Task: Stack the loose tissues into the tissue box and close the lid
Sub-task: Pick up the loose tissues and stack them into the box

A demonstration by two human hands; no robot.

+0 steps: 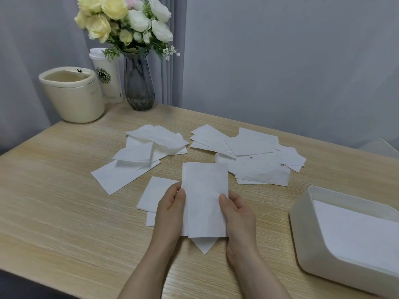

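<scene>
On the tabletop (64, 190), the open box (302, 229) at the right edge holds flat tissues, loose tissues (254, 156) lie mid-table with bare room near the front-left corner, and both hands, left (170, 210) and right (237, 214), pinch a small stack (205, 197).

Tissue box (306, 229): right of our grip, cut off by the picture's edge.
Lid: we cannot tell where.
Cup print (104, 77): too small for us to read.
</scene>
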